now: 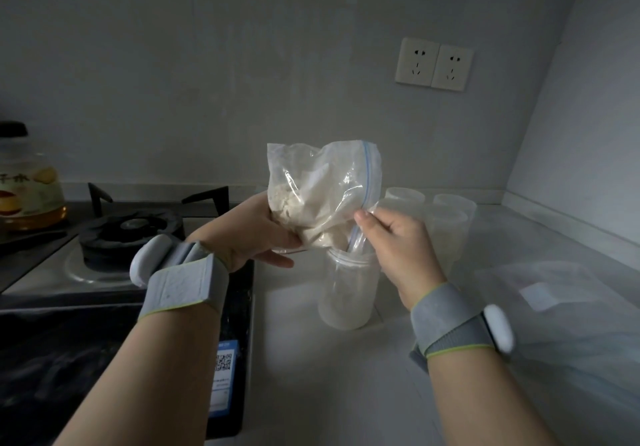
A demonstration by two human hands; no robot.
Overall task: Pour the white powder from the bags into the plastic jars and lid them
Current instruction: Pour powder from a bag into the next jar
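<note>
The person is holding a zip-top bag of white powder [322,189] tilted above an open plastic jar [346,293], with the bag's lower corner dipping into the jar's mouth. The left hand [256,234] is gripping the bag's full belly from the side and underneath, fingers curled around it, probably to carry the weight and to set the tilt. The right hand [398,244] is pinching the blue zip edge between thumb and fingers just above the rim, seemingly to keep the opening narrow and aimed so the powder is falling inside rather than over the edge.

The jar is standing upright on the white surface [311,376], close to its left edge where the gas hob [128,234] is adjoining it. A pale layer appears to be lying at the jar's bottom, while most of the powder is sitting clumped in the bag, so the pour is looking to be at an early stage. No lid is showing on this jar.

More translucent jars [446,224] are waiting near the back of the surface, toward its right rear corner, within easy reach for the next fills. Slack clear plastic bags [571,307] are lying along the right edge. Clumps could drop suddenly, so a slow tilt is looking wise.
</note>
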